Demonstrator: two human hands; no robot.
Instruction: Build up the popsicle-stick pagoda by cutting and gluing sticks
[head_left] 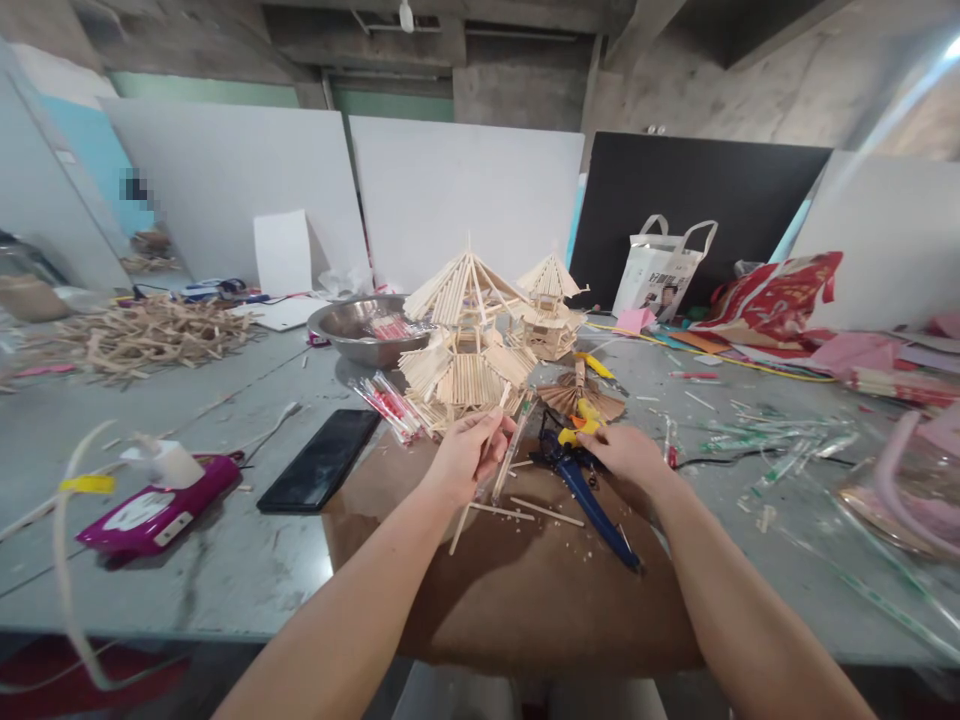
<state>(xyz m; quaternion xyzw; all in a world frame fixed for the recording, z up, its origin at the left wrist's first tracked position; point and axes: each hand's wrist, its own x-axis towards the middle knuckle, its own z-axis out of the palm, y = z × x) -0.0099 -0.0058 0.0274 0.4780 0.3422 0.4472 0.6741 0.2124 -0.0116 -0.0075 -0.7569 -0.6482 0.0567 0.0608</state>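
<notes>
My left hand (pixel 469 455) is closed around a thin wooden stick (pixel 475 480) that slants down toward the brown board (pixel 517 590). It sits just in front of a two-tier pagoda model built of sticks (pixel 465 340). My right hand (pixel 626 455) reaches onto the blue and yellow glue gun (pixel 589 490) lying on the board; its fingers curl over the gun's yellow end, and whether they grip it is unclear. Loose sticks (pixel 544 512) lie between my hands. A smaller stick pavilion (pixel 550 310) stands behind.
A black phone (pixel 321 460) lies left of the board, beside a purple pack (pixel 154 510). A steel bowl (pixel 352 328) and a packet of chopsticks (pixel 386 405) sit behind. A heap of sticks (pixel 142 335) is far left. Bags and plastic wrappers (pixel 772 440) litter the right.
</notes>
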